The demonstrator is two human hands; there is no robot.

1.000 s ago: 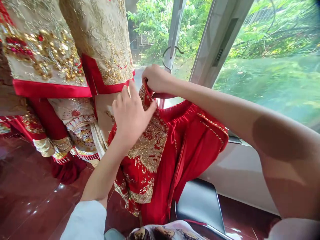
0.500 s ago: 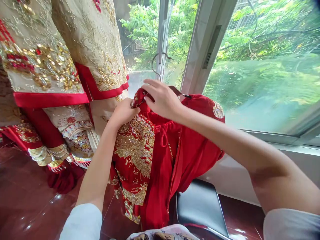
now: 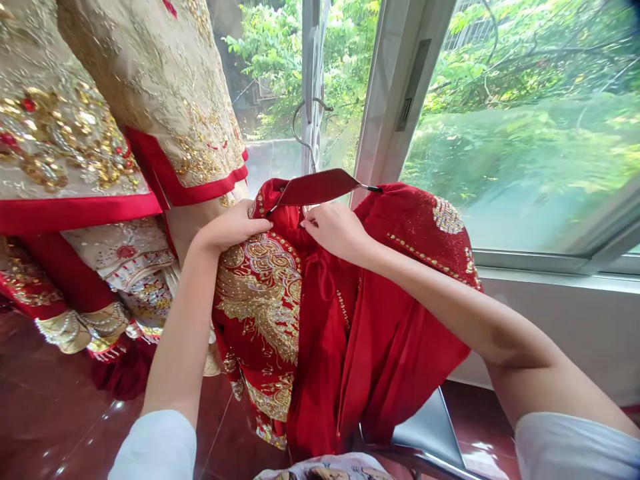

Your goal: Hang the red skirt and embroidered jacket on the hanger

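A red jacket with gold embroidery [image 3: 265, 300] hangs on a dark red hanger [image 3: 320, 188] with a metal hook. A plain red pleated garment with a drawstring loop [image 3: 320, 373] hangs inside its open front. My left hand [image 3: 233, 230] is closed on the jacket's left shoulder edge, thumb on top beside the hanger's end. Below the hanger's middle, my right hand [image 3: 336, 228] pinches the edge of the red cloth near the neckline. Its fingertips partly hide what lies between them. A black-tipped metal clip [image 3: 371, 189] shows at the hanger's right end.
Cream garments with gold sequins and red hems [image 3: 185, 127] hang close on the left. A black chair [image 3: 427, 427] stands under the red clothes. Behind is a sliding window frame [image 3: 390, 100] above a white wall, with a dark red tiled floor [image 3: 215, 413] below.
My right hand has moved down from the hanger's top to the cloth below it, uncovering the hanger. The jacket's right side now spreads wider. My left hand stays at the left shoulder.
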